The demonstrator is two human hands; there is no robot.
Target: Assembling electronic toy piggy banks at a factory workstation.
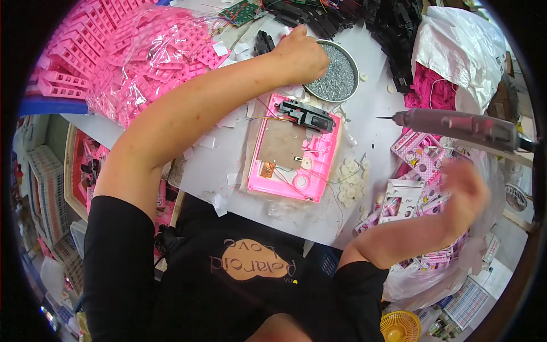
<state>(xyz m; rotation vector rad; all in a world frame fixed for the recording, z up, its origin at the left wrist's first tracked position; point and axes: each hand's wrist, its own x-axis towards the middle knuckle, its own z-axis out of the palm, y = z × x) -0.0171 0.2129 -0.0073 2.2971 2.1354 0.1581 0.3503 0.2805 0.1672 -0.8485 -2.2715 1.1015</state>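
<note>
My left hand (302,57) is closed at the left rim of a round dish (357,77) of small metal screws (333,74). Its fingertips are turned away, so what they hold, if anything, is hidden. Below it lies a pink toy housing (259,183) with a brown board (279,145), thin wires and a black plastic mechanism (307,115) across its upper end. My right hand (467,194), smeared by motion, is raised at the right, just below a grey electric screwdriver (467,128). The screwdriver's bit points left, and a gap shows between it and the hand.
Bagged pink plastic parts (154,62) fill the upper left. Black mechanisms (393,40) are heaped at the back, beside a white bag (456,48). Small cream discs (352,182) lie right of the housing. Printed pink and white panels (421,157) fill a bag at the right.
</note>
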